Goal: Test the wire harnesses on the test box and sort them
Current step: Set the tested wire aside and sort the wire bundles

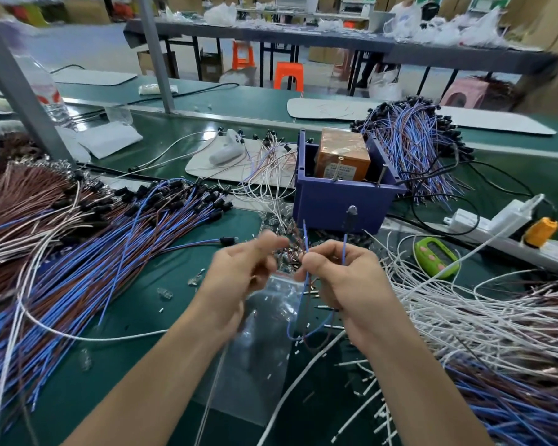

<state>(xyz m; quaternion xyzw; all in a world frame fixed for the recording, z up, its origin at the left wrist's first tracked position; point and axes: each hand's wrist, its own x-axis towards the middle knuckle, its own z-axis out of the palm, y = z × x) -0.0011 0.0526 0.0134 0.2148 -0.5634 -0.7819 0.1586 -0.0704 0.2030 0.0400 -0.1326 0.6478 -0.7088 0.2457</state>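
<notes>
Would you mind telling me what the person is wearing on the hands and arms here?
Nothing is worn that shows. The left hand and right hand are bare, with no gloves, rings or finger cots. The left forearm and right forearm are uncovered down to the frame's edge, with no sleeves, watch or wrist strap in view.

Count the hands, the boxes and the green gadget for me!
Hands: 2, left hand and right hand, the right holding a blue wire
Boxes: 2, blue box and orange box inside it
Green gadget: 1
Total: 5
</notes>
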